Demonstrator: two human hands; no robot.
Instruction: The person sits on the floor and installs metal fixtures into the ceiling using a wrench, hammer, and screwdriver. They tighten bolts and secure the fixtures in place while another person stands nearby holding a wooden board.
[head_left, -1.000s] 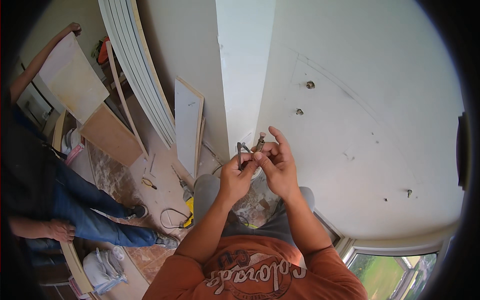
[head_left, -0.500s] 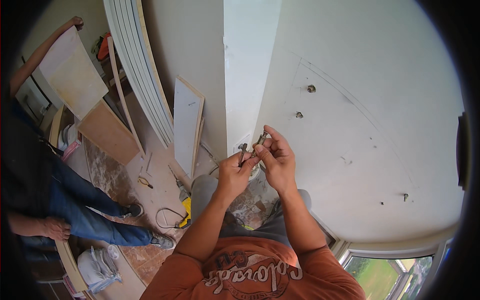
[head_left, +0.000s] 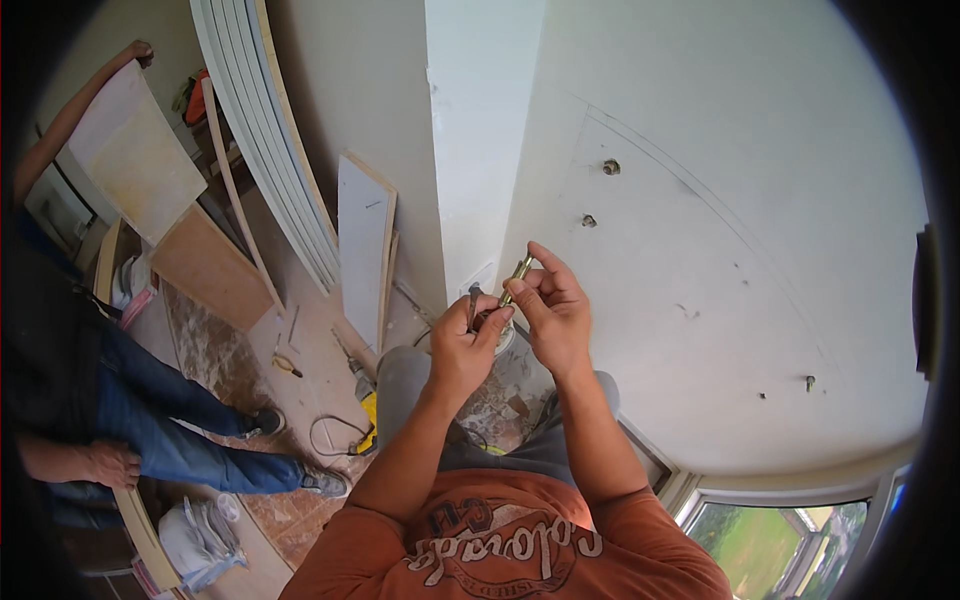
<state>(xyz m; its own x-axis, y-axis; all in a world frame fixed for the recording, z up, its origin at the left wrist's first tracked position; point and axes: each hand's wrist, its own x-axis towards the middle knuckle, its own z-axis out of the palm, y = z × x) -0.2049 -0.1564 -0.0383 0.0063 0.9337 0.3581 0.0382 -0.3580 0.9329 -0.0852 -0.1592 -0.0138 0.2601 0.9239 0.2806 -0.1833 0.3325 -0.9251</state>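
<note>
In front of my body I hold a brass-coloured metal anchor bolt (head_left: 519,272) slanting upward. My right hand (head_left: 556,325) pinches it between thumb and fingers, one fingertip near its upper end. My left hand (head_left: 464,347) is closed close beside it, its thumb by the bolt's lower end. A narrow dark metal piece (head_left: 473,303) sticks up from the left hand; its kind cannot be made out. The white wall (head_left: 700,180) on the right has an upper hole (head_left: 611,167) and a lower hole (head_left: 588,221) with metal in them, and a protruding bolt (head_left: 810,383).
Boards (head_left: 366,245) lean by the white corner column (head_left: 480,150). A yellow power tool (head_left: 368,412) with a cord lies left of my legs, near pliers (head_left: 287,366). A co-worker in jeans (head_left: 190,430) stands left, one hand on an upright panel (head_left: 140,150). A window (head_left: 780,545) is lower right.
My view has shifted slightly, so the wall and boards sit a little further left and up. The bolt shows more plainly between my fingers. Both hands keep their grip.
</note>
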